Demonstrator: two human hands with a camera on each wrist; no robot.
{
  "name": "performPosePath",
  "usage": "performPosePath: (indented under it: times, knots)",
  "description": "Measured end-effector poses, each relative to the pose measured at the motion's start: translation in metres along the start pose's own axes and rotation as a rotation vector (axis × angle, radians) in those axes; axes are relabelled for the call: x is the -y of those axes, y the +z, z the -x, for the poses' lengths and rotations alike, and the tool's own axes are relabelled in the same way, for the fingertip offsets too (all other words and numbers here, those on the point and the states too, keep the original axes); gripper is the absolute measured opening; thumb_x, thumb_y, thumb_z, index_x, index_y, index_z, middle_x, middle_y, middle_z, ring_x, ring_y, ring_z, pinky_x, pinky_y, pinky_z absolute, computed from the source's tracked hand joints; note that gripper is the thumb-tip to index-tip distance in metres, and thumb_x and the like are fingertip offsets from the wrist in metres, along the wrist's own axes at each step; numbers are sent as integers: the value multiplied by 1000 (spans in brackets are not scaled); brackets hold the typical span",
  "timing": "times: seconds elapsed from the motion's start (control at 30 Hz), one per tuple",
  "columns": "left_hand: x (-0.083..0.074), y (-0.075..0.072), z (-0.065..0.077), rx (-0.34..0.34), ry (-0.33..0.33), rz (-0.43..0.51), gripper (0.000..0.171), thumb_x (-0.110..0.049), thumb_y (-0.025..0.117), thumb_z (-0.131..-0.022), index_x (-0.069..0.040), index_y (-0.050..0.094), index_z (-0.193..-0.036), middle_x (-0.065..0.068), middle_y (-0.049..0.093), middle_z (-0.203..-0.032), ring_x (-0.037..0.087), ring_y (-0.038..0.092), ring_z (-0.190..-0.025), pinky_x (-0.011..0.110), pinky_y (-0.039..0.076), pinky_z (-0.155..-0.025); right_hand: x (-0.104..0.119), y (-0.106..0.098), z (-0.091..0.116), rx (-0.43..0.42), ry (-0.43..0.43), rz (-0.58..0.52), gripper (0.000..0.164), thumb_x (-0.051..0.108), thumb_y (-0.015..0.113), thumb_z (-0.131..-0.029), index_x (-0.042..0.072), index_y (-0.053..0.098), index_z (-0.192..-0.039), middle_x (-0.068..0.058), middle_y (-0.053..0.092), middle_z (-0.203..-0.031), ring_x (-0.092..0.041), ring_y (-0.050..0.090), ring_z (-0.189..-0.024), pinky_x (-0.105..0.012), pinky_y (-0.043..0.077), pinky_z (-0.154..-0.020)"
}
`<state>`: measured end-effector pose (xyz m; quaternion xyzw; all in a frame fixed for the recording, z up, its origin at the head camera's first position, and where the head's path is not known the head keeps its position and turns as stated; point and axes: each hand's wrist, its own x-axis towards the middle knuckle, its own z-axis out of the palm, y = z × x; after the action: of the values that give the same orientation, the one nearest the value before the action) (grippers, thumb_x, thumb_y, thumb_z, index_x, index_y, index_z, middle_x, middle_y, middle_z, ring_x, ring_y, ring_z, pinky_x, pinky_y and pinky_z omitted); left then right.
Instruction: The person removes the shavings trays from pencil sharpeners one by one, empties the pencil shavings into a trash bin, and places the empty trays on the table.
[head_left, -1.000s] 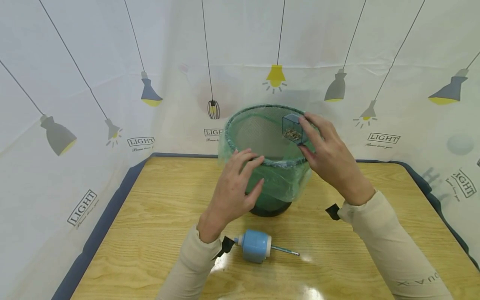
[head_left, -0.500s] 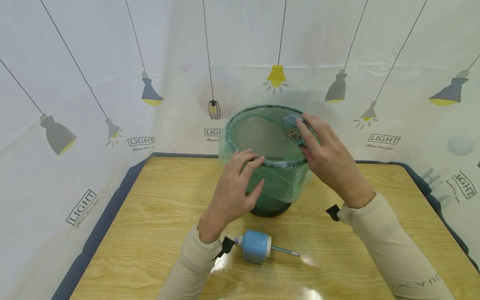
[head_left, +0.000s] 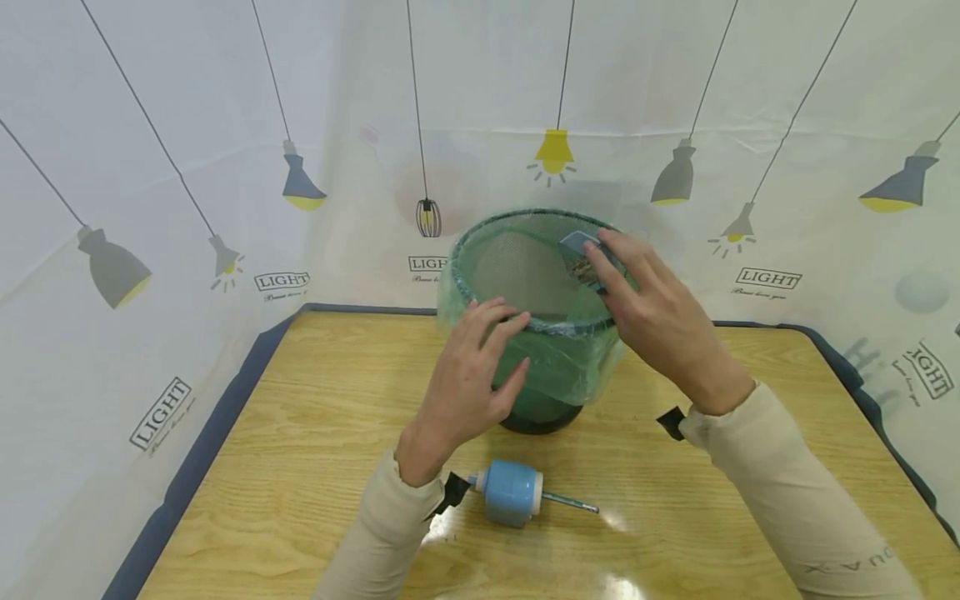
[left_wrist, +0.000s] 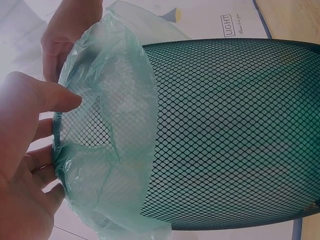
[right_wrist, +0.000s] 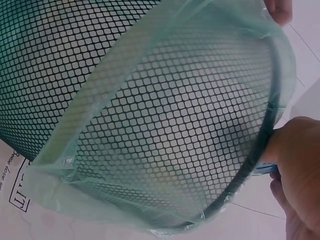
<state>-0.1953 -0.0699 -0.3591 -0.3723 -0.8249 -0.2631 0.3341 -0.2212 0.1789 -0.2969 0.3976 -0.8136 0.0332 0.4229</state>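
A green mesh waste bin point(head_left: 543, 417), lined with a translucent green bag point(head_left: 577, 367), stands upright on the table. My left hand point(head_left: 465, 375) rests its fingertips on the bin's near rim, with the thumb apart from the fingers in front of the bag. Over the right side of the opening, my right hand point(head_left: 660, 312) pinches a small clear blue shavings container point(head_left: 579, 243), tilted, with pencil shavings point(head_left: 583, 271) inside. Its lower part is hidden by the fingers. In the right wrist view, only a sliver of the container point(right_wrist: 266, 170) shows behind the rim.
A blue pencil sharpener point(head_left: 512, 493) lies on the wooden table point(head_left: 315, 467) in front of the bin, a pencil point(head_left: 572, 502) sticking out of its right end. White cloth printed with lamps point(head_left: 360, 100) hangs around the back and sides.
My right hand has tipped the shavings container further and shifted it slightly left, so its fingers cover more of it. The left hand, bin and sharpener stay put.
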Motion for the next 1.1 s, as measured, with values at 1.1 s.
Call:
performPosePath:
  times: [1.1]
  knots:
    - [2,0,-1,8,-6,7,45,-16,68,-92,-2,55,-133,15,53,-133,33,44,-135,48,24,-121,-3,-8,-8,146,-190,96,77,-18,77,-72,-9,46,-142,-28,46,-142,-41,47,-129,-47,49,-100]
